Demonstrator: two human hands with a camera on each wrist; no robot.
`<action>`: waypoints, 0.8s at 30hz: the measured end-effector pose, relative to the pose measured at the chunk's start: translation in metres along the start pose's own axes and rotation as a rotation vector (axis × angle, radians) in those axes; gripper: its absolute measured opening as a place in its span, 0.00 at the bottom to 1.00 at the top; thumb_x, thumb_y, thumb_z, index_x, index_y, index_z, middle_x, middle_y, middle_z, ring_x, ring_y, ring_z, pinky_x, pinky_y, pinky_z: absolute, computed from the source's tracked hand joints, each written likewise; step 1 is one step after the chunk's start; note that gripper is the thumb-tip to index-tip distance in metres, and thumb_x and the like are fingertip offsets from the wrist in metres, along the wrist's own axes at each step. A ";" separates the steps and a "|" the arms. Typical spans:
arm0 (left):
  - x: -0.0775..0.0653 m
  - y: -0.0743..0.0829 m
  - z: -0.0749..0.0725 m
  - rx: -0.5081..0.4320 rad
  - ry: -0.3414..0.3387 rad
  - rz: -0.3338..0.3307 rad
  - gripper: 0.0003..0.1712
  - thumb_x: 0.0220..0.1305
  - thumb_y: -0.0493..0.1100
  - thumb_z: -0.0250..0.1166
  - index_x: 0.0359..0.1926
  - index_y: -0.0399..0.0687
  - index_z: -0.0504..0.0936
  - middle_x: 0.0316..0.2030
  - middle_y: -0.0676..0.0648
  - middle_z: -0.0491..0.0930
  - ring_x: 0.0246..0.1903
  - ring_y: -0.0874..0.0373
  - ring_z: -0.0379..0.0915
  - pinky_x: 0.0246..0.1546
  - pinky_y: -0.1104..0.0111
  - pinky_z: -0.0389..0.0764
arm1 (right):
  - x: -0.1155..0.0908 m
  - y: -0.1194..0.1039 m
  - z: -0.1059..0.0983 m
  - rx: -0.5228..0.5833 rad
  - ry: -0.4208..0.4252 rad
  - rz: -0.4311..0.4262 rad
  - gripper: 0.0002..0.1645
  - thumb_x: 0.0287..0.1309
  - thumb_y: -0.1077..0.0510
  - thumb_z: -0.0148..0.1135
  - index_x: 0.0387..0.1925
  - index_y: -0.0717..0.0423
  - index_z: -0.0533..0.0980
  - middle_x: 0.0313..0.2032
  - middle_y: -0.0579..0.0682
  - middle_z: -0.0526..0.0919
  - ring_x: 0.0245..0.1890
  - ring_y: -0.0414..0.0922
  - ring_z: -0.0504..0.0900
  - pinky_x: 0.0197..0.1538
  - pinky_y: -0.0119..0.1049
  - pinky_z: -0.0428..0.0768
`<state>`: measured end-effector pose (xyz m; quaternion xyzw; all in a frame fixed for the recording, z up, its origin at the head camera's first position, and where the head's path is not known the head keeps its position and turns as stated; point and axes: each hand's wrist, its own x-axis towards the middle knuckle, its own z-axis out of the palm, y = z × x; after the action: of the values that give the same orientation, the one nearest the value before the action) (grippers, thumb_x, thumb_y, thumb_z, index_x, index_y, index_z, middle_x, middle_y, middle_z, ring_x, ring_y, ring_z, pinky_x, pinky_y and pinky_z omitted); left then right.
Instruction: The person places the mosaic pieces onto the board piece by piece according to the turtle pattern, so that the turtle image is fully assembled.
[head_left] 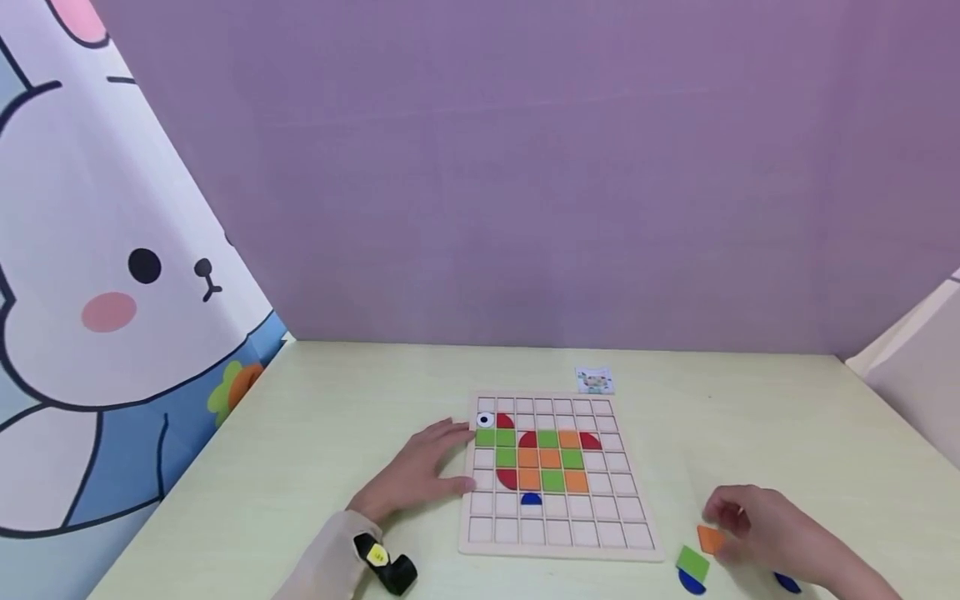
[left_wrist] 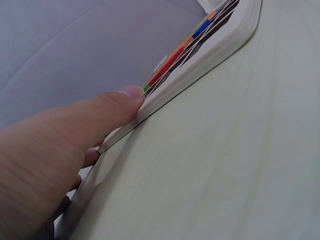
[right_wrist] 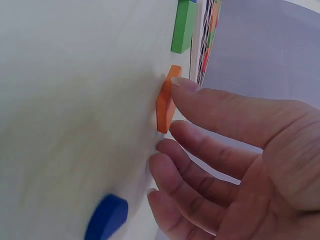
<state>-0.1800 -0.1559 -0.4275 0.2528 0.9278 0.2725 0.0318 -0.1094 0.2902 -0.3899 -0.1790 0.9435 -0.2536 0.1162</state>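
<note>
A pale wooden grid board point(head_left: 555, 552) lies on the table with colored tiles set in its cells, among them a round eye tile point(head_left: 485, 420) and a blue half-circle tile point(head_left: 531, 498). My left hand point(head_left: 422, 468) rests at the board's left side, its fingers spread and its thumb point(left_wrist: 131, 95) touching the rim. To the right of the board, my right hand point(head_left: 768, 529) has thumb and index finger at opposite sides of an orange square tile point(right_wrist: 164, 107), the thumb overlapping its face. The tile lies low at the tabletop.
Beside the orange tile are a green square tile point(head_left: 693, 563) and a blue half-circle tile point(head_left: 692, 582). Another blue half-circle tile point(head_left: 787, 582) sits partly under my right hand. Behind the board lies a small picture card point(head_left: 595, 381). A purple backdrop point(head_left: 562, 208) rises past the table.
</note>
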 end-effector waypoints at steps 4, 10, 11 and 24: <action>0.000 0.000 0.000 -0.003 -0.004 -0.007 0.45 0.54 0.69 0.62 0.69 0.56 0.65 0.70 0.49 0.61 0.72 0.45 0.48 0.67 0.41 0.54 | 0.000 0.000 0.002 -0.021 0.018 -0.034 0.15 0.40 0.61 0.74 0.30 0.50 0.77 0.25 0.38 0.72 0.25 0.28 0.63 0.28 0.26 0.67; -0.002 0.003 -0.002 -0.003 -0.008 -0.016 0.44 0.54 0.69 0.62 0.69 0.57 0.65 0.70 0.50 0.61 0.72 0.46 0.48 0.68 0.42 0.54 | 0.006 -0.006 0.003 -0.009 0.007 0.043 0.15 0.38 0.65 0.74 0.28 0.50 0.76 0.25 0.41 0.73 0.25 0.30 0.64 0.28 0.26 0.67; -0.003 0.003 -0.002 -0.002 -0.009 -0.018 0.44 0.54 0.69 0.62 0.69 0.57 0.65 0.70 0.50 0.61 0.72 0.46 0.48 0.68 0.42 0.54 | 0.006 -0.007 0.004 -0.006 0.005 0.055 0.16 0.38 0.65 0.74 0.28 0.50 0.76 0.25 0.42 0.73 0.25 0.30 0.64 0.28 0.26 0.66; -0.003 0.004 -0.003 0.001 -0.017 -0.037 0.44 0.55 0.69 0.61 0.69 0.59 0.65 0.70 0.52 0.61 0.73 0.48 0.47 0.68 0.43 0.54 | 0.012 -0.012 0.001 -0.028 0.037 -0.049 0.15 0.45 0.67 0.68 0.24 0.47 0.72 0.24 0.36 0.73 0.25 0.28 0.66 0.27 0.25 0.66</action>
<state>-0.1767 -0.1560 -0.4232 0.2378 0.9321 0.2695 0.0446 -0.1172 0.2755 -0.3860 -0.1990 0.9442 -0.2465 0.0900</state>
